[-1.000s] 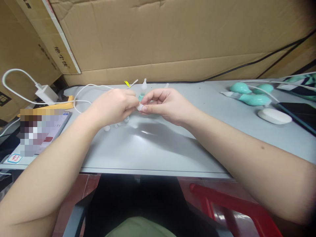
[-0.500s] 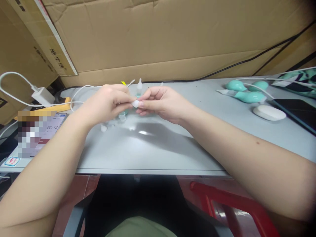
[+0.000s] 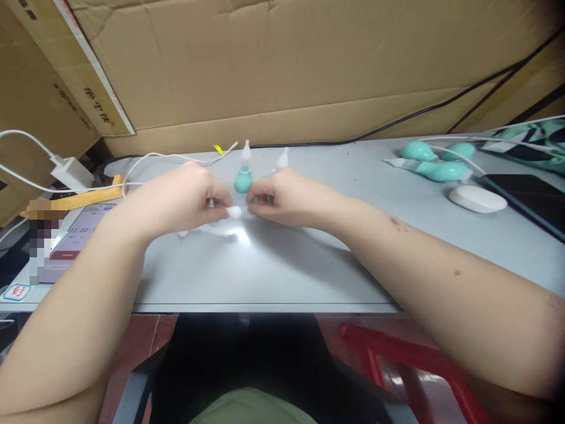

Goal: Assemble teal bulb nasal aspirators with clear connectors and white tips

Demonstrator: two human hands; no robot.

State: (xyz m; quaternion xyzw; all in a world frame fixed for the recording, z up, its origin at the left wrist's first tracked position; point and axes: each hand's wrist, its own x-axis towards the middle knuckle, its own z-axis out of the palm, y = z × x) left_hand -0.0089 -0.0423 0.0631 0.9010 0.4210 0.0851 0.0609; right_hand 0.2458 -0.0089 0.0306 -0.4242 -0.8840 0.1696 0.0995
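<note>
My left hand (image 3: 194, 197) is closed, its thumb and fingertips pinching a small rounded white plastic piece (image 3: 235, 211) just over the table. Opposite it, my right hand (image 3: 286, 197) is low with curled fingers; whatever lies between its fingertips is hidden. Between and behind the hands stands an upright teal squeeze bulb (image 3: 243, 181) with a clear pointed nozzle (image 3: 246, 154). A second clear nozzle (image 3: 283, 158) rises behind my right hand, which hides its lower part. A small white piece (image 3: 182, 234) lies partly covered below my left hand.
On the right are several teal bulbs (image 3: 444, 171), a white oval case (image 3: 478, 199) and a dark tablet-like device (image 3: 529, 197). A phone (image 3: 79, 235), a white charger (image 3: 73, 175) and cables are on the left. Cardboard (image 3: 309, 70) walls the back; a red stool (image 3: 419, 353) stands below.
My hands have come apart and moved down toward the table. The white piece they both touched is now in my left hand alone, and the upright bulb between them shows.
</note>
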